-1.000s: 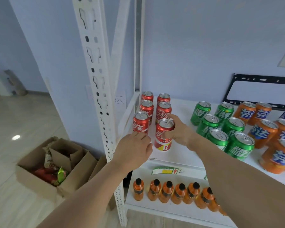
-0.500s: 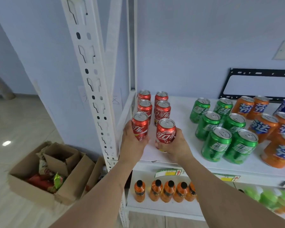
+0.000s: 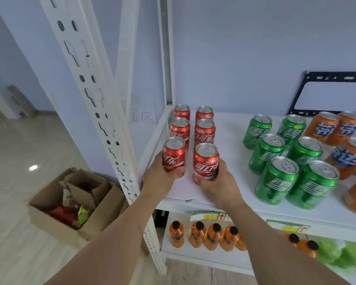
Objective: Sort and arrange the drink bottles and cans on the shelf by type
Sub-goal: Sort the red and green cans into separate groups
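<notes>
Side by side, the left hand (image 3: 159, 177) grips one red can (image 3: 174, 154). The right hand (image 3: 218, 185) grips another red can (image 3: 206, 161), both upright on the white shelf (image 3: 230, 138).

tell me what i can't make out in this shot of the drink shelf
Head view, the only one:
- Orange cans: the group runs off the right edge, so its count is unknown.
- Green bottles on the lower shelf: blurred and cut by the corner.
- Bases of the two front red cans: hidden by the left hand and right hand.
- Cardboard box contents: too small to identify.
</notes>
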A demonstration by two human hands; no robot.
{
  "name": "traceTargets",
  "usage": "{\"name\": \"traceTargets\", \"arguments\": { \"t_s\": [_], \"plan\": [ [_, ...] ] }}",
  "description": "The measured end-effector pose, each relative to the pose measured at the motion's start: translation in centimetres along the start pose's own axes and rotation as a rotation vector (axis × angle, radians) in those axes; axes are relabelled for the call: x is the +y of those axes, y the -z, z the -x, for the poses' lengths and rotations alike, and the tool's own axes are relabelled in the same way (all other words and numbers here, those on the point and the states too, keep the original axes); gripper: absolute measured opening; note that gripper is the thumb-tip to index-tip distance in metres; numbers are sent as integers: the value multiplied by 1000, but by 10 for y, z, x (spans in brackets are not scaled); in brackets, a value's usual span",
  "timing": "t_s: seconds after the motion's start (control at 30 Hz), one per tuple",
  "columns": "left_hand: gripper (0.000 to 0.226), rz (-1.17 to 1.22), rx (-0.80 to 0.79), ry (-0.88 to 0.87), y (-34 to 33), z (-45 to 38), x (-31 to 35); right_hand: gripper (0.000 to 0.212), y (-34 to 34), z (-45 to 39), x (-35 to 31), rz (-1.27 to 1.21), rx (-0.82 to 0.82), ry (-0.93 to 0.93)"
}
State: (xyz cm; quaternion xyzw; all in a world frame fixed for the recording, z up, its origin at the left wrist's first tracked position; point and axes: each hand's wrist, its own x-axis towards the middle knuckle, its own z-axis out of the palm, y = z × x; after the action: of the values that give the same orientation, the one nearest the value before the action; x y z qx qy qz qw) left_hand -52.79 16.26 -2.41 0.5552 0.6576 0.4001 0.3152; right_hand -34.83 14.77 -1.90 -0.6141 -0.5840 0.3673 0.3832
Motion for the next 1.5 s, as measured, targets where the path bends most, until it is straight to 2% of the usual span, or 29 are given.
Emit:
{"name": "traceTargets", "arguments": {
  "t_s": [0.07,0.17,0.27,0.3,0.33,0.4,0.53,0.6,0.67,0.73,0.9,1.17,1.23,1.33,1.4,1.47,1.5],
  "plan": [
    [71,41,3,20,0,1,6,79,0,0,-1,-13,-9,9],
    [51,124,62,11,2,-2,22,72,3,0,-6,-172,-5,35],
    [15,191,136,-49,8,-9,56,72,11,-11,-21,-396,172,75],
    [17,192,160,-64,8,-18,66,66,15,-21,-30,-426,237,79],
    [29,181,182,-81,9,-25,78,59,19,-32,-40,-410,283,69],
    [45,67,187,-57,11,-44,98,58,28,-59,-59,-270,274,30],
    [54,-292,-13,66,14,-82,116,58,37,-97,-81,-8,-15,-68],
    [64,-379,-104,110,15,-94,115,58,34,-107,-79,56,-64,-80],
    [66,-360,-191,148,14,-103,110,48,30,-113,-74,102,-45,-69],
    [69,-343,-246,182,14,-107,106,50,28,-117,-71,125,-22,-76],
    [92,-334,-218,341,15,-108,99,63,28,-119,-69,145,-8,-94],
    [101,-302,-240,458,10,-99,98,62,28,-117,-73,159,-7,-89],
    [105,-320,-241,436,11,-100,99,62,28,-115,-74,162,-6,-88],
    [112,-478,-209,233,12,-112,101,62,29,-115,-74,173,-10,-87],
    [94,-488,-239,103,11,-118,104,62,30,-115,-74,187,-18,-91],
    [65,-528,-270,34,11,-121,105,63,30,-115,-73,210,-22,-93],
    [57,-558,-268,21,11,-121,104,63,30,-115,-72,216,-22,-93]
  ]
}}
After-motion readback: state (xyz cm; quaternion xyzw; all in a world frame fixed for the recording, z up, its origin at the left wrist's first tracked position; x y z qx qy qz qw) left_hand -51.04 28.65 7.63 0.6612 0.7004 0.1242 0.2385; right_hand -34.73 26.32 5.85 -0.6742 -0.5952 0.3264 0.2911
